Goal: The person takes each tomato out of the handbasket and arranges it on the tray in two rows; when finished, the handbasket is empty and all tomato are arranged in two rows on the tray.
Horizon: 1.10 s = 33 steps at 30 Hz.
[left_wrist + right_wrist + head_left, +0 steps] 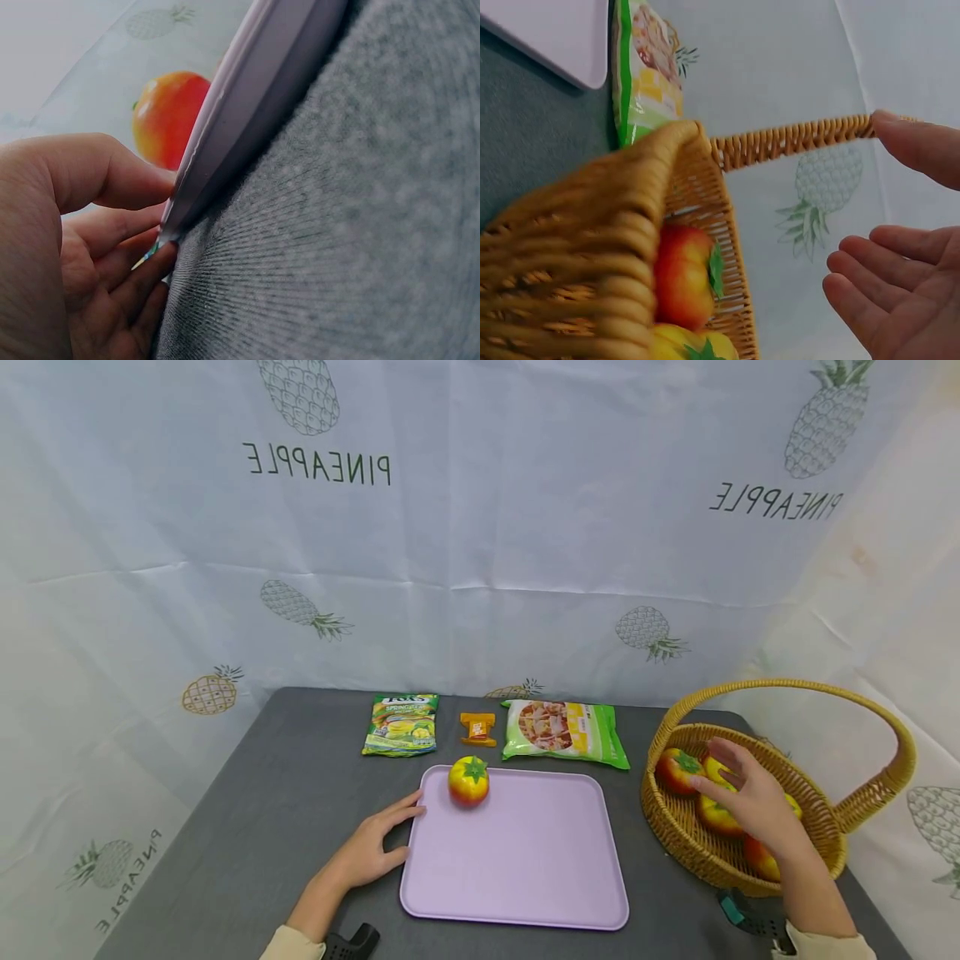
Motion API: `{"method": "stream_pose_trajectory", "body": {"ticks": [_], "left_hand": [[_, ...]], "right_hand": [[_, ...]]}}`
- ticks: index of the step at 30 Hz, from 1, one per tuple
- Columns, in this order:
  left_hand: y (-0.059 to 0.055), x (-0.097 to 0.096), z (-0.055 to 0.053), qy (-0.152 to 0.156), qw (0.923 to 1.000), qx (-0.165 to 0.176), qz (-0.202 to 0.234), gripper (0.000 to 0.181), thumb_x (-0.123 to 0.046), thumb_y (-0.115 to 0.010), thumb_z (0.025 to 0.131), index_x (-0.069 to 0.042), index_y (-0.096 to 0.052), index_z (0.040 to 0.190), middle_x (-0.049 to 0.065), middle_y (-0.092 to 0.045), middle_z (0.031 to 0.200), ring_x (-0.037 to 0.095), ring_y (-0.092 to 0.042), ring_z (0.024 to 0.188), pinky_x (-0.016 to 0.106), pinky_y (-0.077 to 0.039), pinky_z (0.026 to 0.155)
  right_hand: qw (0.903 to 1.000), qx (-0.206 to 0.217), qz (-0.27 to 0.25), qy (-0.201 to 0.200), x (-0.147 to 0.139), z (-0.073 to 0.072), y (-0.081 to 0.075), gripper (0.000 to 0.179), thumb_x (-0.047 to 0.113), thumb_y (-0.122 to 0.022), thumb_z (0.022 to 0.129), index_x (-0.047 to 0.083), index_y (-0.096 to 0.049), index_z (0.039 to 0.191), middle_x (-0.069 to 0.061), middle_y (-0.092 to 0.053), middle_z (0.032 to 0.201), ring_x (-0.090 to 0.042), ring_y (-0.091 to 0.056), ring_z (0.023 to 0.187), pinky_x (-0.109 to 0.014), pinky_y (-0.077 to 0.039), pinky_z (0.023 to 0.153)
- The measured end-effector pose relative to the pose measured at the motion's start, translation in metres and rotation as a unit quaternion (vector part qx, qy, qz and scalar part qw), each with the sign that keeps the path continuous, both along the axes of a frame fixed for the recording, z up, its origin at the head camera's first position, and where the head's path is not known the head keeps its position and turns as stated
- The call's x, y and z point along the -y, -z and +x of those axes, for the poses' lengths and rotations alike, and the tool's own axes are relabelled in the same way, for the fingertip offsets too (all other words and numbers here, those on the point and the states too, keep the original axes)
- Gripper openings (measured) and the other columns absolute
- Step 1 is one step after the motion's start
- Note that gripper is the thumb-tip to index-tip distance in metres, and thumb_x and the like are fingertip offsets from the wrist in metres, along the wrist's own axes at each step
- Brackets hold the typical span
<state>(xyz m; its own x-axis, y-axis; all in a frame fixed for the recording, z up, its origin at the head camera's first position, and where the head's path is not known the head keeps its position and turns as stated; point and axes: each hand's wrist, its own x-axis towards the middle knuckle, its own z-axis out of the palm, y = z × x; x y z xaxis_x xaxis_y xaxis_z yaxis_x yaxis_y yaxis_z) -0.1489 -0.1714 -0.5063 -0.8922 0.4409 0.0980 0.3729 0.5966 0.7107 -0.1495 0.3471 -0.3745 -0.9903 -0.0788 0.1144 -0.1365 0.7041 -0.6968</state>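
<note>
My left hand point(371, 845) touches the left rim of a lilac rectangular tray point(525, 852), fingers fairly straight. In the left wrist view its thumb point(112, 172) meets the tray's edge. A shiny yellow-and-red fruit point(468, 782) with a green star-shaped top sits at the tray's back left corner. Over a brown wicker basket point(678, 839) hovers my right hand point(750, 797), fingers spread and nothing held. Several similar fruits lie in the basket, among them a red one point(686, 277) and a yellow one point(675, 343); the hand partly hides others in the head view.
Behind the tray lie a green-and-yellow candy bag point(401, 725), a small orange packet point(478, 728) and a green-and-white food bag point(564, 733). The tall basket handle point(795, 685) arches up at the right. A white pineapple-print cloth point(480, 527) hangs behind the dark table point(247, 827).
</note>
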Motion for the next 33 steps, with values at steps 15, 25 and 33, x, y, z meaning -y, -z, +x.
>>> {"method": "stream_pose_trajectory", "body": {"ticks": [15, 25, 33], "left_hand": [[0.001, 0.000, 0.000, -0.004, 1.0000, 0.004, 0.000, 0.053, -0.013, -0.060, 0.083, -0.018, -0.053, 0.135, -0.005, -0.035, 0.152, 0.021, -0.037, 0.138, 0.054, -0.034, 0.107], [0.002, -0.001, 0.001, -0.001, 1.0000, -0.001, 0.001, 0.054, -0.012, -0.060, 0.082, -0.017, -0.053, 0.135, -0.003, -0.035, 0.152, 0.023, -0.037, 0.138, 0.054, -0.034, 0.107], [0.001, -0.001, 0.002, -0.004, 1.0000, -0.008, 0.001, 0.054, -0.012, -0.059, 0.082, -0.017, -0.053, 0.135, -0.001, -0.037, 0.152, 0.026, -0.039, 0.137, 0.056, -0.035, 0.105]], "right_hand": [[0.9942, 0.100, 0.012, -0.038, -0.027, -0.052, 0.008, 0.078, 0.035, -0.055, 0.095, -0.007, -0.016, 0.148, -0.034, -0.023, 0.148, -0.053, -0.027, 0.131, -0.062, -0.036, 0.097], [0.9865, 0.140, 0.021, -0.083, -0.035, -0.065, 0.027, 0.074, 0.028, -0.060, 0.092, -0.011, -0.024, 0.143, -0.037, -0.028, 0.144, -0.054, -0.028, 0.131, -0.064, -0.033, 0.100], [0.9849, 0.123, 0.075, -0.096, -0.036, -0.068, 0.031, 0.073, 0.025, -0.065, 0.088, -0.014, -0.031, 0.140, -0.038, -0.035, 0.140, -0.055, -0.034, 0.126, -0.063, -0.037, 0.096]]}}
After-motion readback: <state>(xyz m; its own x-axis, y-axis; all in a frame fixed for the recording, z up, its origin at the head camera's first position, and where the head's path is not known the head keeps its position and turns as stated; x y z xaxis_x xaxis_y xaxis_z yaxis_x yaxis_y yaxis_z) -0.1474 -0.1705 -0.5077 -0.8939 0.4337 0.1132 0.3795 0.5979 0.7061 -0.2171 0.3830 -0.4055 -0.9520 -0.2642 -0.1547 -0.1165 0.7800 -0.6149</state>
